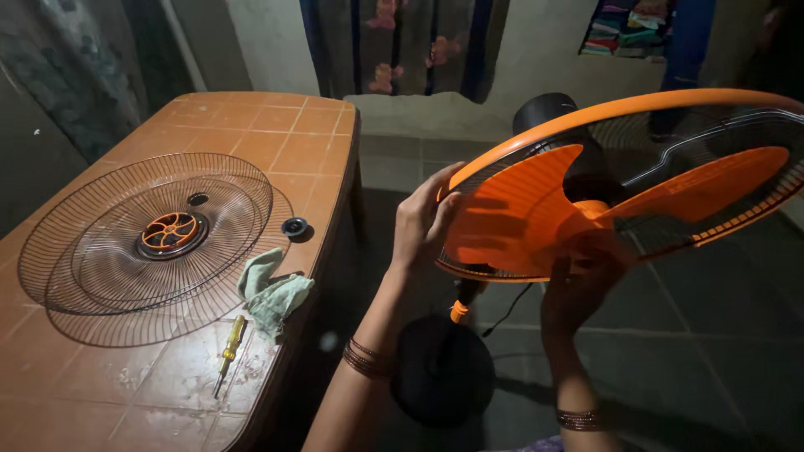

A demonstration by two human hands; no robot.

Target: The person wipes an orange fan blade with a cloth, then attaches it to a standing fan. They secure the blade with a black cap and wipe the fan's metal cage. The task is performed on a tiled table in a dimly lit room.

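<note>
My left hand [425, 219] curls over the fan [620, 184] rim at its 9 o'clock, fingers spread along the orange ring, thumb underneath; it braces the tilted head. My right hand [578, 289] comes up from 6 o'clock behind the blades [528, 209]. The dim light hides its fingers, so I cannot tell whether it grips or only props, probably at the hub.

The fan sits at my 1 o'clock on its stand, above the round black base [442, 368]: orange blades, dark wire rear guard, black motor housing behind.

At 10 o'clock on the table [276, 134] lies the front grille [155, 247], flat, orange centre cap up. Near its 4 o'clock: green rag [272, 293], yellow screwdriver [229, 343]. Black knob [295, 227] at its 3 o'clock.
</note>
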